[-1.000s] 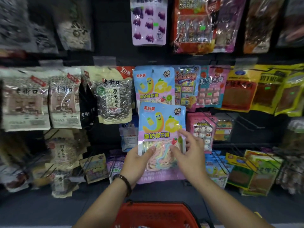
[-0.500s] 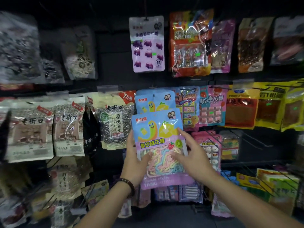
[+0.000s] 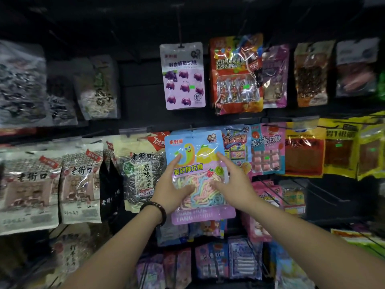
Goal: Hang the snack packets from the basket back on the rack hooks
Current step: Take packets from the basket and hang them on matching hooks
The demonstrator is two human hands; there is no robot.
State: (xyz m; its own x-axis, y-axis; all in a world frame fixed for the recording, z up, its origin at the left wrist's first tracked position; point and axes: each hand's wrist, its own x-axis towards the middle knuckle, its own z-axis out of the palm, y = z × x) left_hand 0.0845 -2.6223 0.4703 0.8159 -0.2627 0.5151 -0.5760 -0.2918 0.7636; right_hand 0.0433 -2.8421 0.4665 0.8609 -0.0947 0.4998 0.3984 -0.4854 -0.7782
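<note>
I am watching both hands working on a candy packet (image 3: 196,176), the blue and pink one with coloured ropes showing through its clear window. It is sitting upright against the middle row of the rack (image 3: 141,84), lying over another packet of the same kind whose pale blue top is peeking out behind it.

The left hand (image 3: 170,190) is covering the packet's left edge. Its fingers are reaching up almost straight onto the printed front, and its thumb is pressing on the clear window. The right hand (image 3: 233,188) is doing the same from the right side, with its fingers spread, the forefinger tip touching the yellow picture and the thumb lying on the window. I cannot tell whether any fingers are tucked behind the packet. I also cannot tell whether its top hole is sitting on a hook.

A dark beaded bracelet (image 3: 155,209) is circling the left wrist. Just to the left a packet of sunflower seeds (image 3: 141,174) is hanging, and just to the right a pink packet (image 3: 267,151). On the row above, a purple grape candy packet (image 3: 183,76) is hanging from its own hook.
</note>
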